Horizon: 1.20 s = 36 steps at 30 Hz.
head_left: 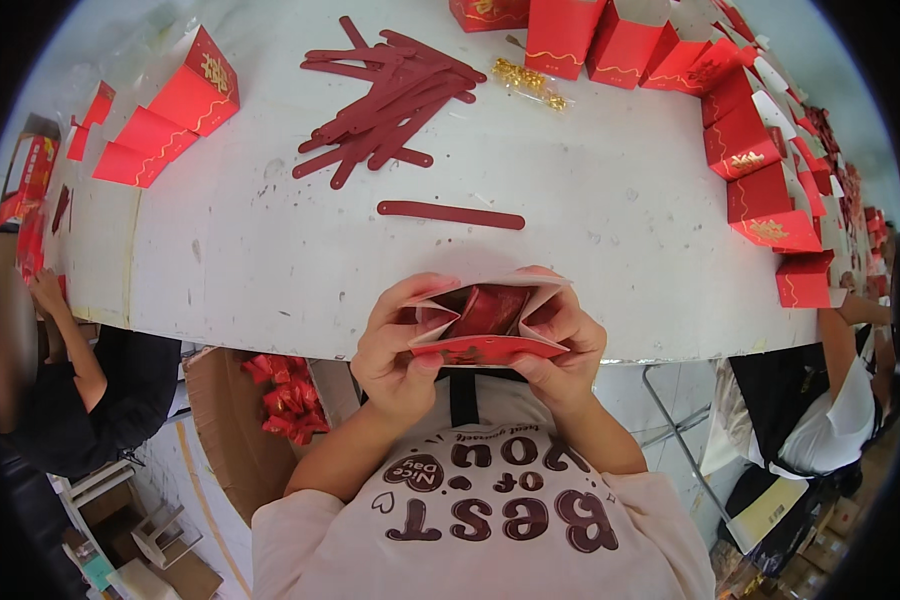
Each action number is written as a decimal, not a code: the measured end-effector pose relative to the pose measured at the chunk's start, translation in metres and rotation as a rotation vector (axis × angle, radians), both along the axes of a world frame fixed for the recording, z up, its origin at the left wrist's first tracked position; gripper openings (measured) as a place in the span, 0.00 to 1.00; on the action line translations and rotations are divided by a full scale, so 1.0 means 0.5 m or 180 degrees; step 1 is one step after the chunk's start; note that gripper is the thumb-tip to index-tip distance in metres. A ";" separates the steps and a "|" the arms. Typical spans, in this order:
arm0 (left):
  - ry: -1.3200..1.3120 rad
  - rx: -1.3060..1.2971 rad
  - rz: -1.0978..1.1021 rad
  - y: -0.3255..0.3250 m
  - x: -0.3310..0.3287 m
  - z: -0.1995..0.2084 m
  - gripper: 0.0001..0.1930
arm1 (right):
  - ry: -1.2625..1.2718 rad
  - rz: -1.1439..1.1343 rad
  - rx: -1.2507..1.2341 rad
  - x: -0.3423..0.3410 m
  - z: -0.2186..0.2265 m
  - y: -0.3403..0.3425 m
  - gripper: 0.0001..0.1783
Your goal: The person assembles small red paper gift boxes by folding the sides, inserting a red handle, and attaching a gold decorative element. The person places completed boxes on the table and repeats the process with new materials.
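Both hands are busy with one thing here: a red box (490, 349), held up right around the near edge of the table (260, 260), in front of the shirt (490, 490). Can't tell if it's touching the table.

The left hand (398, 350) is curled round the box's left end, so it's only partly open: thumb pressed on the near red panel, fingers bent round the side and toward the back. The right hand (570, 345) pretty much mirrors it, thumb on the near panel by the right corner, other fingers wrapped round that end. Some fingertips are hidden by the box, so can't say exactly where they all sit.

The mouth of the box gapes upward between the two hands, with pale inner walls showing and the side folds creased inward. Inside there's a shiny dark red packet (492, 309), and neither palm is wrapped round that.

Just past the hands, one dark red strap (450, 214) lies alone on the table, running crosswise. Further back there's a messy pile of straps (390, 105), with some gold ties (528, 82) near its right side. More red boxes (567, 40) stand at the far right.
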<state>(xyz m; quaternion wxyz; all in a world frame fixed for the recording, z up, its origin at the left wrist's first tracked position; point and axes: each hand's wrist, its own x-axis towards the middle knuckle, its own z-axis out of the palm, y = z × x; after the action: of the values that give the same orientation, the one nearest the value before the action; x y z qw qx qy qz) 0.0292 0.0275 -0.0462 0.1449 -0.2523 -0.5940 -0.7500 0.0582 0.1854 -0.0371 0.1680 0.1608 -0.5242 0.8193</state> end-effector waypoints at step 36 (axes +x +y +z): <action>-0.0581 0.0644 0.0051 -0.009 -0.013 0.062 0.20 | 0.1017 -0.0297 0.2114 -0.029 0.043 0.031 0.26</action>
<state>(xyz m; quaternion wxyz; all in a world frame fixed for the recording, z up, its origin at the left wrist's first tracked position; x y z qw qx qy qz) 0.0229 0.0229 -0.0151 0.1209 -0.1624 -0.5280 -0.8248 0.0435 0.2007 -0.0158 0.2235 0.3084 -0.7354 0.5605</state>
